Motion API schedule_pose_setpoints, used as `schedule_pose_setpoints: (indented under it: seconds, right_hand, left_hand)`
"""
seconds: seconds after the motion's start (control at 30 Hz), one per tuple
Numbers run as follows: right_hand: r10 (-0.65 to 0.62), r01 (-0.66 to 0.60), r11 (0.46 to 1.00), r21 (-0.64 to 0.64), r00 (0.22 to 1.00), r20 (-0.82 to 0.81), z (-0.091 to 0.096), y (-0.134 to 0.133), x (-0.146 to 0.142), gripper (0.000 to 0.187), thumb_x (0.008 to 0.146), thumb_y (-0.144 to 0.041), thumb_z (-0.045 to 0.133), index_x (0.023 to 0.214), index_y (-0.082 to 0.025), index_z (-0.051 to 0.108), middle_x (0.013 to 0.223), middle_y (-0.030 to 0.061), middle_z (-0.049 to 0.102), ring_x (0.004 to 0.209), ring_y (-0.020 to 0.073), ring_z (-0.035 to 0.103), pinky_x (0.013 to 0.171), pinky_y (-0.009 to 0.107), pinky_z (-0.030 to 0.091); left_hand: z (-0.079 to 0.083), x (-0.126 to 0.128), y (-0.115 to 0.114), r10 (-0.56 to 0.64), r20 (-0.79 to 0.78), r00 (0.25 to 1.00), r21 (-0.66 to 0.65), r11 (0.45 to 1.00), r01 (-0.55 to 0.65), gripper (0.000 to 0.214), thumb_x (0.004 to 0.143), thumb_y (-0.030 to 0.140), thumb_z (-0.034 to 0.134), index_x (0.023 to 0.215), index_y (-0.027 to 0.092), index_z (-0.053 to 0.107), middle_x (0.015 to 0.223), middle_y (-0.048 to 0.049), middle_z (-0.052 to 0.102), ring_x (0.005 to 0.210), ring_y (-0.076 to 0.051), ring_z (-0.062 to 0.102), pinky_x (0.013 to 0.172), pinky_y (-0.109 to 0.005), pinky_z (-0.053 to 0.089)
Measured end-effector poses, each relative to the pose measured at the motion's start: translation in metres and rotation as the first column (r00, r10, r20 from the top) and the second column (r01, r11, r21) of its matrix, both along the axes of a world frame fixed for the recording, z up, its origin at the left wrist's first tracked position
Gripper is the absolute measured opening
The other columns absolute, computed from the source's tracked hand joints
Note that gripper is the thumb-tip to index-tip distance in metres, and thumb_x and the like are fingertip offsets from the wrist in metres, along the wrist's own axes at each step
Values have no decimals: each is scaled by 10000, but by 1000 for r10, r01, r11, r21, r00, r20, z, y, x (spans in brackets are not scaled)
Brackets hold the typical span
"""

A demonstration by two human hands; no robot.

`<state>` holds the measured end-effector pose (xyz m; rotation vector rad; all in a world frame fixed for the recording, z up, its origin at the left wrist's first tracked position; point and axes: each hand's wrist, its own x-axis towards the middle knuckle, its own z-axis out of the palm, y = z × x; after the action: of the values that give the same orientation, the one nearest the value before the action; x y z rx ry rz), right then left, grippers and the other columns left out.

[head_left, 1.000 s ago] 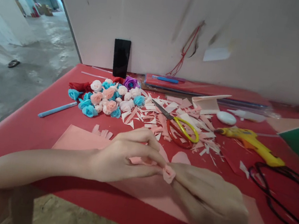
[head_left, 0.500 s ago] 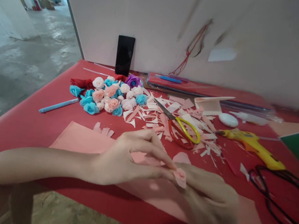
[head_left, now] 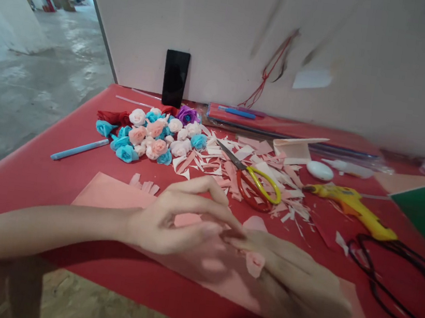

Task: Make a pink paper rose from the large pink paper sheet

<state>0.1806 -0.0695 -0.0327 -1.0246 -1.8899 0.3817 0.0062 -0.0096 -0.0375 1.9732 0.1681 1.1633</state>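
A small pink paper flower (head_left: pixel 254 264) sits at the fingers of my right hand (head_left: pixel 301 277), which grips it over the pink paper sheet (head_left: pixel 106 192). The hold itself is partly hidden. My left hand (head_left: pixel 183 218) reaches in from the left, thumb apart from its fingers, with nothing visible between them. Its fingertips are close to the right hand's fingertips; whether they touch is unclear. Just behind the right hand lies a rounded pink paper petal (head_left: pixel 255 223). Small pink strips (head_left: pixel 144 185) rest at the sheet's back edge.
Behind my hands lie finished paper roses (head_left: pixel 158 148), paper scraps (head_left: pixel 222 163) and scissors (head_left: pixel 258 183). A yellow glue gun (head_left: pixel 362 212) with a black cord (head_left: pixel 371 292) is at right. A phone (head_left: pixel 175 78) leans on the wall; a blue stick (head_left: pixel 79 149) lies left.
My left thumb and fingers have come off the flower and spread apart. The flower now sits slightly lower, held in my right hand. The view has shifted slightly.
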Motion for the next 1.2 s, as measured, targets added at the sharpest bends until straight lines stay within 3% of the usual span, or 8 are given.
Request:
schedule_pose_setpoints:
  seconds: [0.1, 0.23, 0.4, 0.6, 0.77, 0.87, 1.07, 1.2]
  right_hand:
    - [-24, 22, 999, -23, 993, -114, -6, -1, 1, 267, 728, -39, 563, 778, -254, 714, 755, 5, 744, 656, 151, 696, 598, 171, 559]
    - [-126, 74, 966, -250, 972, -198, -9, -2, 1, 214, 776, -123, 584, 799, -285, 722, 740, -14, 734, 670, 154, 688, 628, 201, 556]
    - [-133, 37, 950, -309, 946, -296, -7, -2, -5, 151, 771, -211, 612, 734, -307, 722, 786, -12, 710, 730, 137, 667, 621, 187, 561]
    - [-103, 56, 975, -215, 971, -215, -9, -5, -7, 176, 762, -161, 601, 739, -292, 717, 854, 0, 693, 732, 138, 665, 618, 190, 564]
    - [-103, 93, 991, -98, 990, -98, -7, -6, -10, 175, 769, -137, 575, 724, -264, 686, 858, 14, 700, 701, 151, 670, 615, 217, 572]
    - [-79, 79, 997, -2, 995, -63, -5, -5, -11, 175, 775, -114, 561, 756, -257, 660, 804, 8, 704, 670, 142, 665, 622, 225, 577]
    - [-82, 77, 989, 123, 996, 38, -1, -5, -8, 168, 791, -88, 530, 701, -216, 591, 745, 21, 688, 654, 133, 655, 607, 216, 560]
    - [-133, 99, 973, 208, 979, 157, -1, -5, -5, 174, 803, -87, 506, 707, -219, 566, 717, 18, 683, 619, 128, 643, 553, 216, 532]
  left_hand:
    - [3, 0, 0, 68, -50, 996, 0, 998, -68, 221, 842, 102, 410, 868, 63, 626, 754, -45, 488, 705, -94, 494, 696, -216, 468]
    - [1, 2, -2, 108, -49, 993, -2, 994, -108, 190, 805, 37, 456, 905, 92, 608, 772, -30, 512, 719, -79, 502, 696, -183, 467]
    - [-3, 4, -6, 130, -58, 990, -196, 971, -139, 296, 801, 95, 529, 1085, 178, 529, 883, -19, 604, 821, -97, 559, 785, -204, 466]
    - [0, 6, -9, 181, -151, 972, -416, 880, -228, 91, 733, 160, 639, 820, 160, 612, 876, -26, 661, 890, -125, 598, 821, -215, 459]
    - [-1, 7, -11, 136, -105, 985, -507, 845, -171, 401, 696, 153, 679, 1065, 210, 532, 780, 13, 664, 798, -119, 629, 752, -221, 484]
    - [-1, 7, -12, 128, -69, 989, -486, 862, -146, 475, 691, 134, 683, 1119, 216, 493, 729, 28, 665, 768, -120, 635, 795, -250, 469]
    - [4, 5, -13, 120, -123, 985, -339, 928, -155, 398, 719, 152, 666, 1085, 145, 509, 735, -5, 681, 768, -120, 619, 900, -299, 375]
    - [7, 5, -13, 133, -128, 983, -242, 957, -161, 185, 726, 154, 657, 896, 100, 607, 768, -55, 676, 766, -128, 581, 823, -290, 398]
